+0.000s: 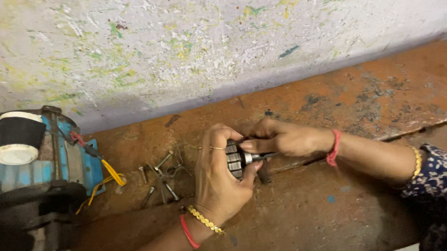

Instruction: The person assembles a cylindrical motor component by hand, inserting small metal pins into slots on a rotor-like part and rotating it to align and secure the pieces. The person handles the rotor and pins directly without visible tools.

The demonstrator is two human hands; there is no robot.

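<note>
My left hand wraps around a small ribbed metal cylinder with a shaft, a motor rotor, held just above the rusty workbench. My right hand comes in from the right and pinches the rotor's shaft end with its fingertips. Both wrists wear red thread; the left also has a gold bracelet and a ring. Most of the rotor is hidden by my fingers.
Several loose bolts and screws lie on the bench left of my hands. A blue electric motor with yellow and red wires stands at the far left. A paint-spattered wall rises behind the bench.
</note>
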